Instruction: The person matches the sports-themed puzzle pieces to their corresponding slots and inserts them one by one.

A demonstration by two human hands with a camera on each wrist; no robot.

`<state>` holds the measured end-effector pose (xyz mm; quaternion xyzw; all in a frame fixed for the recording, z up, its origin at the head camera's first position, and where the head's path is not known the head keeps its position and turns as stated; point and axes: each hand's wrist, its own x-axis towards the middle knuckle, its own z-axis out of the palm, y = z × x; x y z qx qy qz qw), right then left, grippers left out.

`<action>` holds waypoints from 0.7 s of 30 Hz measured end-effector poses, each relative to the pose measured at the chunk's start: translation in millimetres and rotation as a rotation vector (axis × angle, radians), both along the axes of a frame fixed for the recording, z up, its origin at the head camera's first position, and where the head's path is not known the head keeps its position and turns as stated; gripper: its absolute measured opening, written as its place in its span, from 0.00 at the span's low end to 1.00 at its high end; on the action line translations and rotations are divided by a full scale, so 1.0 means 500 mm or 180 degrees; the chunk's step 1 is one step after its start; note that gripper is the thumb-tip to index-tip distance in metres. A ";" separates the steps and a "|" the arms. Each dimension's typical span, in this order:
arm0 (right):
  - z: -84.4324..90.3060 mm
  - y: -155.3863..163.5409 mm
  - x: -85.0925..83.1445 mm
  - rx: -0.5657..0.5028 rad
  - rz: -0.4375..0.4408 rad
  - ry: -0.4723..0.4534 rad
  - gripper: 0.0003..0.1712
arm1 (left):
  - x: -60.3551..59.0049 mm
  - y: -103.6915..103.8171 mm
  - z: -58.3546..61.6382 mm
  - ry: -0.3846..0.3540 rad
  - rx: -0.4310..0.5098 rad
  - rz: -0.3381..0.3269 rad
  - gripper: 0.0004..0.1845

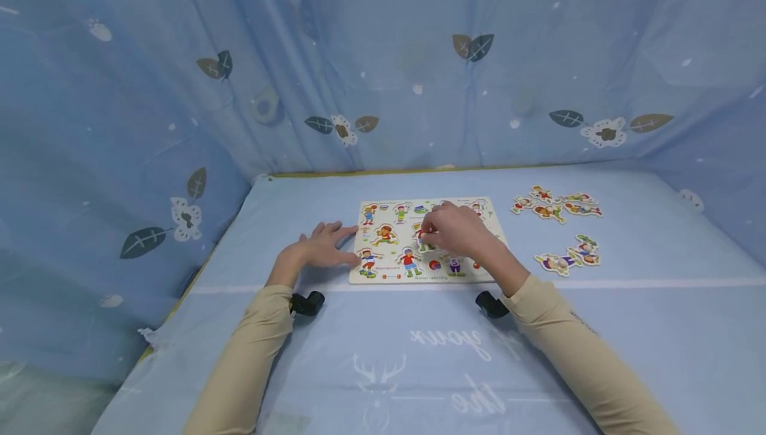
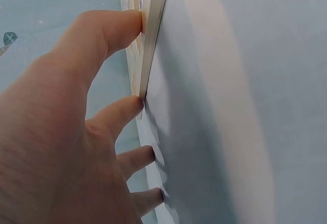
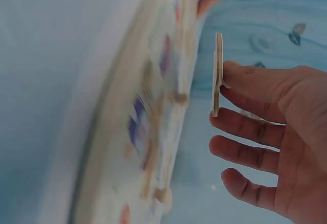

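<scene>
A pale wooden puzzle board [image 1: 395, 281] printed with cartoon children in sports scenes lies flat on the cloth. My left hand [image 1: 323, 246] is at its left side, fingers spread. In the left wrist view the thumb [image 2: 122, 27] and index finger touch the board's edge, while the other fingertips rest on the cloth. Over the middle of the board, my right hand [image 1: 457, 230] pinches a thin puzzle piece [image 3: 217, 75] between thumb and fingers. The right wrist view shows that piece edge-on and raised above the board; its picture is mostly hidden.
To the right of the board lie loose figure pieces in two groups, a farther one [image 1: 548, 213] and a nearer one [image 1: 558, 263]. Blue patterned curtain [image 1: 413, 89] hangs behind and at the sides. Black wrist cameras [image 1: 308, 303] sit at both cuffs.
</scene>
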<state>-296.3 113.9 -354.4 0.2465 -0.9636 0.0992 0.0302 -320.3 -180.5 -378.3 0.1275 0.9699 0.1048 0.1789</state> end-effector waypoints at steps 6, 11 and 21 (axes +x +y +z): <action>-0.022 -0.031 0.006 0.0114 0.0184 -0.0155 0.06 | 0.001 0.002 0.002 -0.0022 0.0011 0.0014 0.47; -0.024 -0.040 0.011 0.0126 0.0238 -0.0192 0.05 | 0.000 0.005 0.004 -0.0012 -0.0006 0.0015 0.47; -0.021 -0.044 0.020 0.0183 0.0367 -0.0564 0.05 | 0.002 0.008 0.007 -0.0025 -0.0018 0.0015 0.46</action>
